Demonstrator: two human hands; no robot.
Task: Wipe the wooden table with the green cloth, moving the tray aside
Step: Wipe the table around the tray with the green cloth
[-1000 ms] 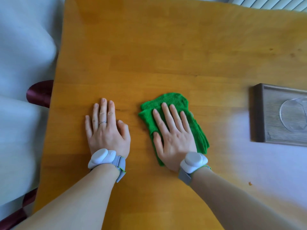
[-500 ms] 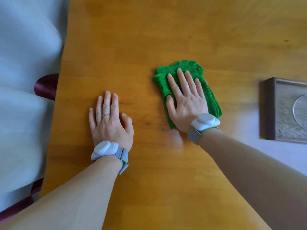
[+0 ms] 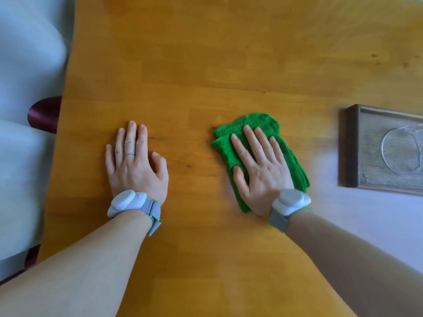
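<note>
A folded green cloth [image 3: 256, 124] lies on the wooden table [image 3: 206, 65] right of centre. My right hand [image 3: 258, 170] presses flat on it with straight, spread fingers, covering most of its middle. My left hand [image 3: 135, 163] rests flat on the bare wood to the left, fingers straight, a ring on one finger. A dark wooden tray [image 3: 366, 179] with a round clear glass piece [image 3: 402, 152] in it sits at the right edge, a short gap from the cloth.
The table's left edge runs down the frame beside a pale floor [image 3: 25, 156]. A dark red seat [image 3: 45, 113] pokes out under that edge. Glare whitens the table surface at the lower right [image 3: 366, 213].
My right hand slid the cloth away from me across the table, then drew it back toward me and slightly right. My left hand stayed flat in place.
</note>
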